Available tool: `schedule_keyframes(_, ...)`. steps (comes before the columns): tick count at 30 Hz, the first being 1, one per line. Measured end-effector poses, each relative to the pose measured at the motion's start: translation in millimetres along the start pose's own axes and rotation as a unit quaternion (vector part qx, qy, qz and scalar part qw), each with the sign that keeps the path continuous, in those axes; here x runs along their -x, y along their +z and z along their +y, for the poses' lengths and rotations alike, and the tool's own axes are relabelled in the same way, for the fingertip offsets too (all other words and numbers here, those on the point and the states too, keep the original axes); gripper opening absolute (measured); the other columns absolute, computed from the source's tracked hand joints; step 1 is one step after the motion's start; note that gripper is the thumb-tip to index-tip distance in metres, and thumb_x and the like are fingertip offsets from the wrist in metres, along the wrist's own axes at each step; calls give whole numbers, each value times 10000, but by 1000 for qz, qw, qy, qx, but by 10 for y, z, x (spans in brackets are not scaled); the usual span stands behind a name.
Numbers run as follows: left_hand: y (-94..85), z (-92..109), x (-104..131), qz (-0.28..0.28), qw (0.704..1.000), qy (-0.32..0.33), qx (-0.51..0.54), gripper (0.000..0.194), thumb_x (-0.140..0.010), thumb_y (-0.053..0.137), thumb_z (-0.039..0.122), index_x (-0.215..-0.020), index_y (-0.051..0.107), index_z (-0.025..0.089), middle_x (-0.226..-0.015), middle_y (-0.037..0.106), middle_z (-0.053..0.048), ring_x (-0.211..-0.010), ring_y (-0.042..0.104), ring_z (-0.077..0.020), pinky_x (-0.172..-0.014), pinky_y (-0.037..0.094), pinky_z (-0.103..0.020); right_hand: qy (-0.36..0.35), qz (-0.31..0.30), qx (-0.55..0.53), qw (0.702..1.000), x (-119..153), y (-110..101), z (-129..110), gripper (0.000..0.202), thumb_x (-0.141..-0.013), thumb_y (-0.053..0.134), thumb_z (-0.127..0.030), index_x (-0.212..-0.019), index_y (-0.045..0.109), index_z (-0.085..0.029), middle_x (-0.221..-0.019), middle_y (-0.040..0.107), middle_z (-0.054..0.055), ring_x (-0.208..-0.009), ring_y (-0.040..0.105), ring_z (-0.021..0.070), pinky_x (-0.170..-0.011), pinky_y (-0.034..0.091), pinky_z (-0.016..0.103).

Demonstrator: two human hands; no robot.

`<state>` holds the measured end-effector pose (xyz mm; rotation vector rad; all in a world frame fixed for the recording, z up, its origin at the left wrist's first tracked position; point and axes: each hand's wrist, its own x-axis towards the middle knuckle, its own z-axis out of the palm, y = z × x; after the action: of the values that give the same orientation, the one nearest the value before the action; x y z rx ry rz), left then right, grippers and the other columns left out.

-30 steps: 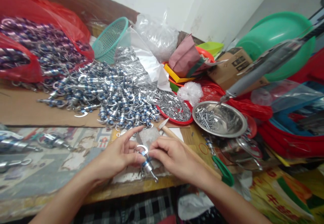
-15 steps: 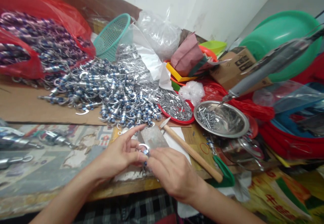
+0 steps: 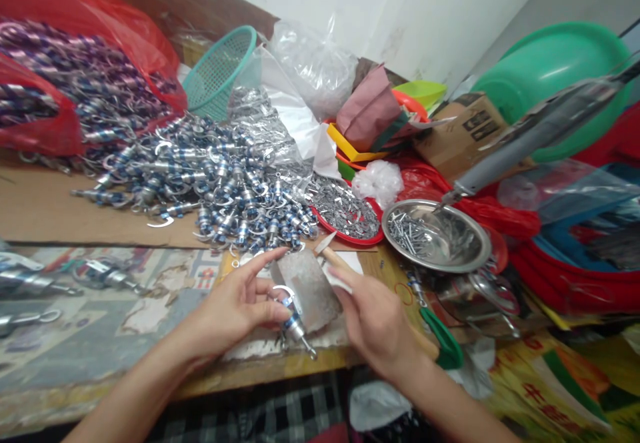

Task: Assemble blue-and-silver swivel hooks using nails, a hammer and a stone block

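Note:
Between the thumb and fingers of my left hand (image 3: 245, 303) is a small silver-and-blue metal fitting (image 3: 296, 326) with a white crescent-shaped arm and a narrow ringed tip, tilted down to the right. Just behind it lies a grey metal block (image 3: 307, 289) on the bench. My right hand (image 3: 383, 323) is closed around the wooden handle of a hammer (image 3: 345, 261), whose head points toward the block's far edge. The palm hides most of the handle, though its end shows past the wrist.
Many similar fittings (image 3: 215, 169) are heaped behind my hands. A red tray of small metal pieces (image 3: 345, 209) and a steel bowl (image 3: 473, 243) with pins stand at right. A grey tool (image 3: 525, 139) hangs over the bowl. More fittings (image 3: 107, 273) lie at left.
My right hand has left the fitting and moved right onto the hammer's handle. My left hand stays in place with the fitting, whose lower end is now exposed.

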<state>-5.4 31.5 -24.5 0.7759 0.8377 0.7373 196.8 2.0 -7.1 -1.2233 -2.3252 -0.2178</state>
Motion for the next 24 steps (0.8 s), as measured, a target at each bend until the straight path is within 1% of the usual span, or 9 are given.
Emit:
schedule_keyframes(2,-4,-3,-5,3,1000,0,-6,956,-547,745,121,-1364,253,199,-647,629,29,-570,610,-148,-560,480,-279,128,-57,43,989,55,64,263,299,-860,472,-219,-1144,517,-139,-1016,646,133,-896,623,238,-737,497,355)
schedule_keyframes(5,-12,-6,-11,4,1000,7,-5,952,-553,739,116,-1366,250,193,-647,632,24,-576,612,-150,-568,481,-278,244,-180,20,953,170,153,532,209,-826,529,-285,-983,595,-163,-880,652,87,-806,626,244,-669,487,345)
schedule_keyframes(6,-15,-7,-12,5,1000,8,-4,947,-554,739,113,-1365,256,191,-648,632,23,-577,611,-148,-568,480,-274,266,-186,-10,946,204,157,566,171,-824,533,-281,-938,600,-171,-848,650,65,-781,624,226,-662,483,326)
schedule_keyframes(8,-17,-7,-12,6,1000,8,-5,939,-552,740,106,-1360,269,188,-645,630,24,-571,605,-143,-564,480,-266,283,-148,-69,945,247,96,550,149,-818,553,-271,-929,590,-179,-863,648,44,-781,618,196,-675,478,293)
schedule_keyframes(12,-14,0,-1,7,1000,10,-11,939,-557,747,111,-1360,268,200,-643,630,24,-571,605,-146,-559,485,-264,184,-64,-134,972,241,-248,304,306,-841,545,-199,-1146,536,-216,-980,645,35,-865,611,156,-735,471,241)
schedule_keyframes(16,-16,4,5,12,1000,11,-14,948,-552,758,113,-1360,271,212,-637,632,24,-567,613,-156,-565,493,-279,62,3,-115,991,254,-519,76,543,-842,494,-47,-1317,408,-294,-996,641,26,-879,610,128,-715,467,208)
schedule_keyframes(18,-18,-1,0,12,1000,15,-15,967,-543,764,116,-1365,263,211,-634,635,21,-562,617,-164,-568,496,-294,44,0,-95,995,306,-524,28,576,-830,472,-18,-1331,397,-294,-967,643,34,-840,615,136,-691,477,221)
schedule_keyframes(21,-11,-6,-11,13,1000,22,-17,997,-532,768,121,-1376,244,200,-621,639,17,-541,611,-161,-544,488,-286,41,-82,-59,994,397,-437,10,528,-837,431,-37,-1319,431,-253,-827,649,40,-682,609,139,-595,487,231)
schedule_keyframes(24,7,2,-13,21,999,20,-19,998,-535,765,121,-1381,240,193,-611,637,19,-526,607,-154,-532,483,-279,37,-50,-49,997,429,-377,-9,528,-839,411,-36,-1323,429,-244,-857,657,57,-704,619,146,-615,503,247)
